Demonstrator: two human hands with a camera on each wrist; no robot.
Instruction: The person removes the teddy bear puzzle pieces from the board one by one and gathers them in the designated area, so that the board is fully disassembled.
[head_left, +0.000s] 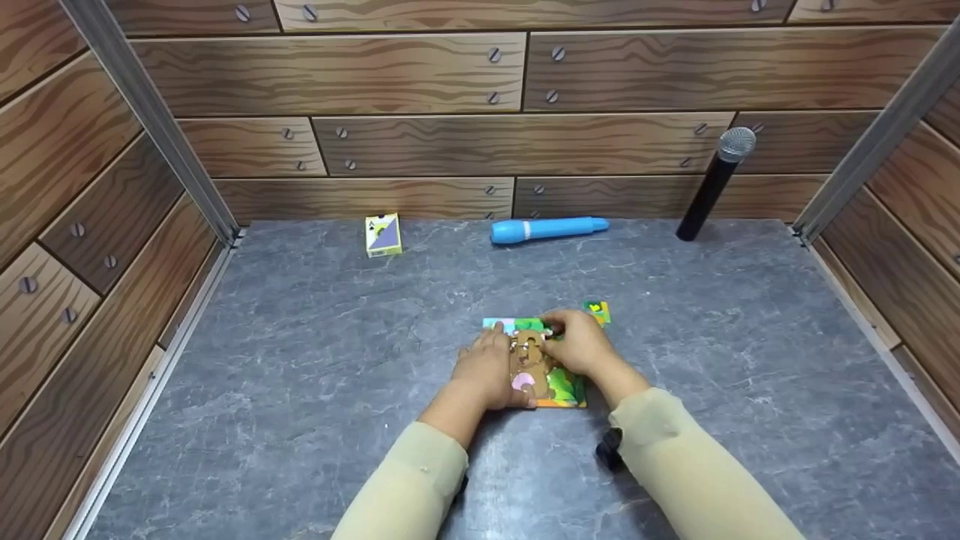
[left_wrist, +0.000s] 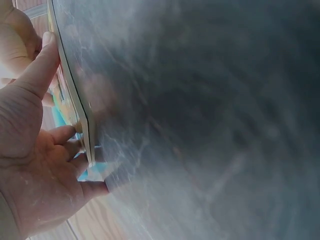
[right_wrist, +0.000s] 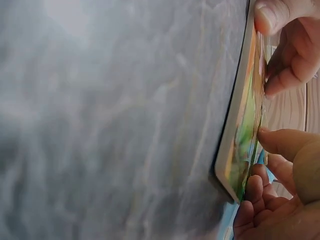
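Observation:
A picture puzzle board (head_left: pixel 561 391) with a brown bear lies flat on the grey table (head_left: pixel 300 352), near the middle. My left hand (head_left: pixel 484 367) rests on the board's left side, fingers fairly straight. In the left wrist view this left hand (left_wrist: pixel 30 165) touches the board's thin edge (left_wrist: pixel 82 125). My right hand (head_left: pixel 577 345) sits on the upper right of the board, its fingers curled and pinching a puzzle piece at the bear's head. The right wrist view shows the right hand (right_wrist: pixel 280 210) with thumb and fingertips against the board (right_wrist: pixel 235 150). One loose green piece (head_left: pixel 598 311) lies just beyond the board.
At the back of the table lie a small card box (head_left: pixel 382 235) and a blue cylinder-shaped tool (head_left: pixel 547 229). A black microphone (head_left: pixel 712 184) leans on the rear wall. Wood-patterned walls with metal corner rails close in three sides.

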